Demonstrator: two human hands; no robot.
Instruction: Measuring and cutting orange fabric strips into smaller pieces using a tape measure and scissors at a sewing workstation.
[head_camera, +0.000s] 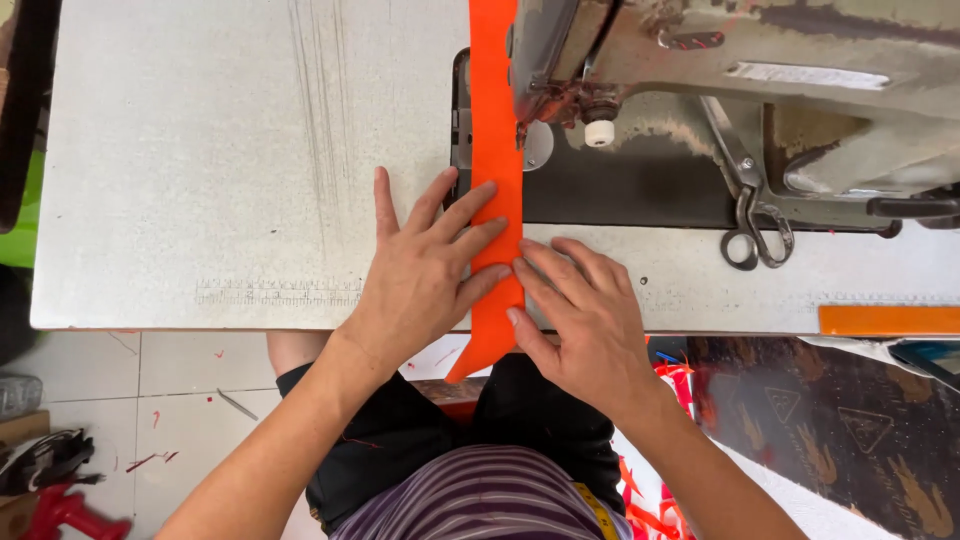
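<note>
We judge the work mid-run: our left hand (425, 270) and right hand (580, 310), fingers flat and gripping nothing, press the narrow orange fabric strip (497, 150) at the front edge of the grey speckled table (200, 150), part lying beyond the worn metal sewing machine (720, 60), its tail hanging unfed.

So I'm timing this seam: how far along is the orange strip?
Done: part of the orange strip already lies beyond the sewing machine. In hand: the left hand and right hand press it flat on the table. Left: the tail hanging off the table's edge.

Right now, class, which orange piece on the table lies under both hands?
The long orange strip running under the sewing machine; the other orange piece lies untouched at the table's right edge.
</note>
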